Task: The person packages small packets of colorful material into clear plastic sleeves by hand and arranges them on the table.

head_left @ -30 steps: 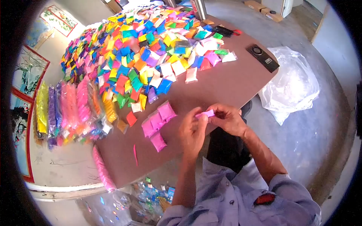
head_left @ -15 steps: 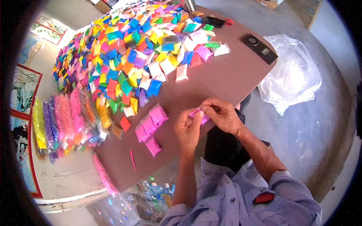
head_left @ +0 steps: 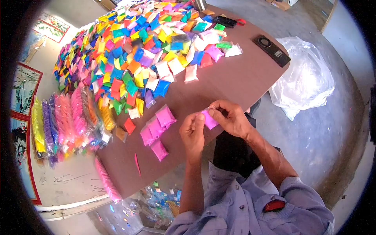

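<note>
A small magenta packet (head_left: 210, 120) is held up just off the front edge of the table. My right hand (head_left: 235, 121) pinches its upper right part between thumb and fingers. At its left edge is my left hand (head_left: 192, 132), closed with the thumb upright against the packet; the fingertips behind are hidden. To the left, several magenta packets (head_left: 158, 124) lie overlapping on the brown tabletop (head_left: 184, 152). A thin pink strip (head_left: 137, 164) lies beyond them, and a long pink sleeve of packets (head_left: 107, 180) rests along the table's left end.
A large heap of multicoloured packets (head_left: 137, 51) covers the far side. Bundled long sleeves (head_left: 72, 121) stand at the left edge. A black device with a round dial (head_left: 270, 49) lies at the right corner. A clear plastic bag (head_left: 303, 78) and scraps (head_left: 156, 203) are on the floor.
More of the magenta packet's face shows between my hands. My left hand has shifted slightly left, its thumb now more upright. The whole view has moved a little.
</note>
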Demonstrator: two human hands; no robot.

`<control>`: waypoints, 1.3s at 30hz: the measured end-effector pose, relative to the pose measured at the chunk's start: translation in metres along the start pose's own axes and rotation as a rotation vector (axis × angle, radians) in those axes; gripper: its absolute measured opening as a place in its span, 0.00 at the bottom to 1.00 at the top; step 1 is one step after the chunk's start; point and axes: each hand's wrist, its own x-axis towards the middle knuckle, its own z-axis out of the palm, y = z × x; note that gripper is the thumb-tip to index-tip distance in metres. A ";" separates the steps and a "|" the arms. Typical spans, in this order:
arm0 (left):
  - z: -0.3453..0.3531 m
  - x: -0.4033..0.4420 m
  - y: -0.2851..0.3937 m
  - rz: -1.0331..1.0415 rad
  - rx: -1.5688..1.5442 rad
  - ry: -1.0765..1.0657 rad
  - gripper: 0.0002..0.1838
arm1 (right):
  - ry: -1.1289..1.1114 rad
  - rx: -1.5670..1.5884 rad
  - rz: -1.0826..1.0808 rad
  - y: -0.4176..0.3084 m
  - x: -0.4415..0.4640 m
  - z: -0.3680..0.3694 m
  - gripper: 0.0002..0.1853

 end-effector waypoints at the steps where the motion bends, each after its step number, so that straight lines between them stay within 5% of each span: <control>1: 0.004 0.000 0.001 0.000 -0.023 0.011 0.11 | 0.000 -0.001 -0.004 0.002 0.001 0.001 0.08; 6: 0.008 0.001 0.000 -0.010 -0.052 -0.048 0.10 | 0.046 0.185 -0.028 0.014 0.000 0.007 0.06; 15: 0.009 0.002 -0.003 0.077 0.085 0.005 0.09 | 0.035 -0.017 -0.030 0.010 0.005 0.005 0.08; 39: 0.010 0.002 0.003 -0.019 0.007 -0.057 0.08 | 0.083 0.072 -0.052 0.023 0.002 0.006 0.07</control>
